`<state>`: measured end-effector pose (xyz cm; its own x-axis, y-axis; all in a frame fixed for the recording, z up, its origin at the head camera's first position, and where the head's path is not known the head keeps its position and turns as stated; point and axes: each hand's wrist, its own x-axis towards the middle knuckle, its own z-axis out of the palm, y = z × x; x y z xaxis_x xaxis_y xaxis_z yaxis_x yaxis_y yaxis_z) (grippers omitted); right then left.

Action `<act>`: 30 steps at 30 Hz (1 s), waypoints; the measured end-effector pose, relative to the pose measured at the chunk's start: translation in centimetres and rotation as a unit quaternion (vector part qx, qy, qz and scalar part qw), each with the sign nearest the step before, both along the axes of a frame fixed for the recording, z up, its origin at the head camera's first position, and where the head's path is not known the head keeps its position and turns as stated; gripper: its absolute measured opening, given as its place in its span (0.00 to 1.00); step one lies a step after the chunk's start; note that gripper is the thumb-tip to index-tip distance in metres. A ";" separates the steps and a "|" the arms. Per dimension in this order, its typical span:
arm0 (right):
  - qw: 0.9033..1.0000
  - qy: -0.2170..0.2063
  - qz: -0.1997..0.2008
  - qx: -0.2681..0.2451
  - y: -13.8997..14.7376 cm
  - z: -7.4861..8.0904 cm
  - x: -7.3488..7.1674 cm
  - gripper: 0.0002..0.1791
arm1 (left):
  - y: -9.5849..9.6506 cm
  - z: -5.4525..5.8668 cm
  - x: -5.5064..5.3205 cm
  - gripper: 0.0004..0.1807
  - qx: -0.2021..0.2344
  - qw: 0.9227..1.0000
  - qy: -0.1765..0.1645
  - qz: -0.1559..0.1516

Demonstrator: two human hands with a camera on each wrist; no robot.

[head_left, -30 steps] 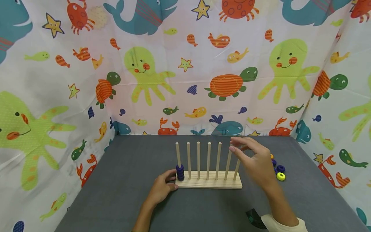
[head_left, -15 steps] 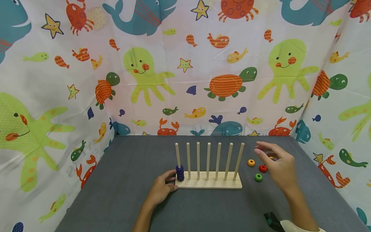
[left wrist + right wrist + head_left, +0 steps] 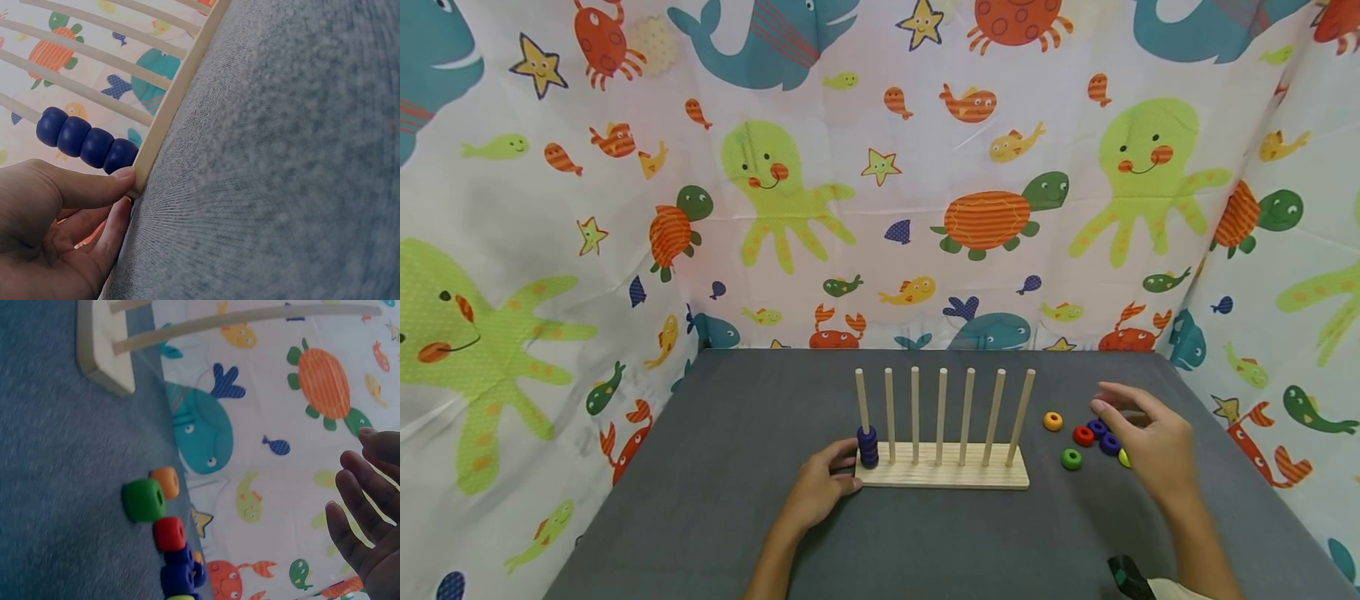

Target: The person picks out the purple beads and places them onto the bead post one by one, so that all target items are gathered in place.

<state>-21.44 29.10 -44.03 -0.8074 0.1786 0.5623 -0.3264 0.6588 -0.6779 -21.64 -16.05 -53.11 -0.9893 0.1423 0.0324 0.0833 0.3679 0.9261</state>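
Note:
A wooden peg stand [image 3: 940,477] with several upright pegs stands on the grey table. Its left end is held by my left hand [image 3: 815,492]; in the left wrist view the thumb [image 3: 112,187] presses the base corner with the fingers below it. Dark blue beads [image 3: 94,147] are stacked on the leftmost peg, and the other pegs are bare. My right hand [image 3: 1153,442] hovers over loose beads right of the stand, fingers relaxed and holding nothing. An orange bead [image 3: 1052,421], a red bead [image 3: 1083,436], a green bead [image 3: 1071,458] and blue beads [image 3: 1108,443] lie there.
A yellow bead [image 3: 1123,457] is partly covered by the right hand. Curtains [image 3: 880,225] printed with sea animals rise behind and at both sides of the grey table [image 3: 940,542]. A dark strap [image 3: 1129,577] sits at the right wrist.
My right hand has moved right, from over the right-hand pegs to above the loose beads, uncovering several of them. The left hand and the stand have kept their place.

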 end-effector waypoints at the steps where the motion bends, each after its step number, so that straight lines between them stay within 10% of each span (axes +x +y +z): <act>1: 1.000 -0.002 -0.003 0.003 0.2 -0.2 0.0 0.15 | 0.0 0.0 0.0 0.35 0.002 1.000 0.000 0.000; 30: 0.976 -0.203 -0.075 0.034 7.2 -5.7 -1.6 0.24 | 0.1 0.2 0.2 0.35 0.016 1.000 0.009 -0.007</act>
